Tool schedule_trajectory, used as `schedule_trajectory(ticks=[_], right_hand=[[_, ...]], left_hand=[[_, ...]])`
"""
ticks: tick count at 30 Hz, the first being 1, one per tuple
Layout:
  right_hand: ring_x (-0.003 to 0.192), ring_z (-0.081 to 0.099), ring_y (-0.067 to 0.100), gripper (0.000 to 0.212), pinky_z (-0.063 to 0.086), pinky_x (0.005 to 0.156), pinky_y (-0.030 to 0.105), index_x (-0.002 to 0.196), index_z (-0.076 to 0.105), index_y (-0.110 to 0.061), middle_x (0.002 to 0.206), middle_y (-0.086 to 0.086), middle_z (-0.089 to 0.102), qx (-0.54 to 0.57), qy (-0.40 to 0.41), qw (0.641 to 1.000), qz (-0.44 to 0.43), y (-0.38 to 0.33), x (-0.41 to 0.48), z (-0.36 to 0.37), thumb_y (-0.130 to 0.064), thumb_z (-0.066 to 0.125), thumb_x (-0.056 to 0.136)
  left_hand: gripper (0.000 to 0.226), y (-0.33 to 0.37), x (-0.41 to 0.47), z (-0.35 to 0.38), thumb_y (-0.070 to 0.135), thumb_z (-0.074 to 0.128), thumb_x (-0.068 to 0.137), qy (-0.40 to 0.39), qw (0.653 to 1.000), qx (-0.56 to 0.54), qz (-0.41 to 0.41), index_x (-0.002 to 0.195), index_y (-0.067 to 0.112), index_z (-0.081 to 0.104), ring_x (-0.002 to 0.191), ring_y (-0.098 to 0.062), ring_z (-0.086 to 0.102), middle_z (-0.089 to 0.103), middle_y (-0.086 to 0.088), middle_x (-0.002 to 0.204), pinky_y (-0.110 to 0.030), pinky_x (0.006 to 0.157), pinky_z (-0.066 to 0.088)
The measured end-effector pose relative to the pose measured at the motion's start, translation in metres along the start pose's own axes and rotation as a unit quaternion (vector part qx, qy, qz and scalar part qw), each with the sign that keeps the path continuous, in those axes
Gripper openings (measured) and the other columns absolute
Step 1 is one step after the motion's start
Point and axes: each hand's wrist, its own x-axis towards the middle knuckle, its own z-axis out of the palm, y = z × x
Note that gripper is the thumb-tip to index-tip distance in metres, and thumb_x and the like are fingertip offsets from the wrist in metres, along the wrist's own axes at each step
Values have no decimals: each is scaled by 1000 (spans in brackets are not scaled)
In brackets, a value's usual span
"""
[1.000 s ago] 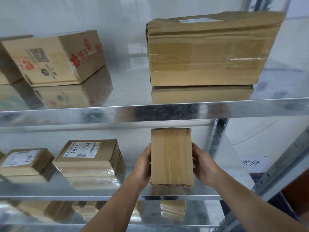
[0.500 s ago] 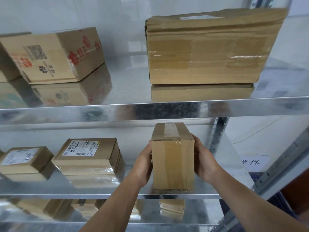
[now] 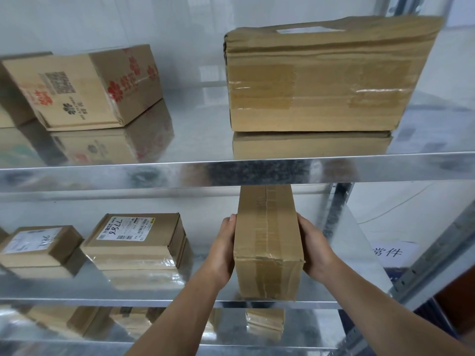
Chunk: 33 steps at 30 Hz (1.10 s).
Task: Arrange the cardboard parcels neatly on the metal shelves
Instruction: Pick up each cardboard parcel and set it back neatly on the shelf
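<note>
held parcel [image 3: 268, 242], between left fingers [image 3: 229, 223] and right fingers [image 3: 302, 223]: plain brown cardboard; glossy tan tape stripe down the top and over the front face
labelled parcel [image 3: 138, 240], left of left fingers: brown; white label, black print, handwritten black 7786, small yellow corner mark
small parcel [image 3: 38, 246], further left: brown; white label, dark scribble
big box [image 3: 321, 80], above the fingers: brown; darker tan tape patches, shiny streaks
printed box [image 3: 84, 88], up-left of left fingers: light brown; red flowers, red characters, black QR code, dark flower logo
shelves [image 3: 102, 176]: silver, mottled galvanised spangle, mirroring the boxes
paper sign [image 3: 390, 253], right of right fingers: white, blue characters
</note>
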Motion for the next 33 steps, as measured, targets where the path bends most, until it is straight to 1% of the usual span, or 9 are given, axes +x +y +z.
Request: schedule_trajectory(ticks=[2,5,7,9,13,18,21,28,33], right_hand=[[125,64,28,44,44,114,48,132,69,-22,126,6,73,2,3,1000,9,-1,-3,1,-48,44,107],[116,69,29,53,47,109,46,124,72,-19,117,9,76,5,-6,1000,25,-2,-8,3,-56,38,105],[117,68,28,62,44,112,47,127,70,-18,118,9,76,16,-7,999,35,0,-8,3,-61,32,104],[117,67,28,67,42,114,48,128,69,-18,117,10,76,28,-4,999,44,2,-7,5,-64,27,103],[120,67,29,73,43,115,49,132,67,-19,122,11,75,31,-7,998,53,7,-6,6,-70,25,100],[112,70,27,70,46,110,47,124,70,-17,115,11,77,32,1,998,61,14,-9,2,-66,26,101],[108,72,26,69,48,107,46,123,71,-17,116,11,76,37,-1,997,69,17,-10,1,-66,27,102],[118,68,29,72,43,114,50,129,68,-16,121,13,75,33,-4,997,64,15,-8,5,-66,24,102],[111,71,26,70,47,109,46,124,70,-17,115,11,77,22,3,997,68,14,-9,6,-66,25,102]], left_hand=[[43,-1,-1,2,58,51,89,-13,1000,0,10,112,23,57,102,-19,65,68,-3,107,-33,86,49],[65,-4,-1,4,65,51,76,-25,1000,6,6,128,26,57,116,-21,65,70,-4,122,-35,94,50],[61,-5,-1,5,65,45,88,-23,1000,1,-10,133,26,60,118,-22,66,72,-3,123,-35,97,51],[55,-7,-1,4,60,36,100,-20,999,-8,-37,129,24,65,114,-21,68,76,-2,116,-35,96,51],[54,-10,-1,4,58,30,104,-27,998,-16,-58,118,24,69,101,-17,72,79,-1,104,-34,89,52],[57,-19,-2,1,58,29,104,-22,997,1,-74,129,23,66,118,-21,67,76,-2,117,-40,110,45],[57,-24,-1,0,58,29,103,-24,997,-3,-78,130,23,66,120,-22,66,75,-3,121,-43,114,42],[55,-20,2,-2,57,30,104,-25,997,-7,-72,123,22,68,112,-19,69,77,-3,115,-35,98,50],[54,-21,4,-4,55,30,105,-23,997,-9,-76,120,22,69,112,-19,69,77,-1,112,-35,97,49]])
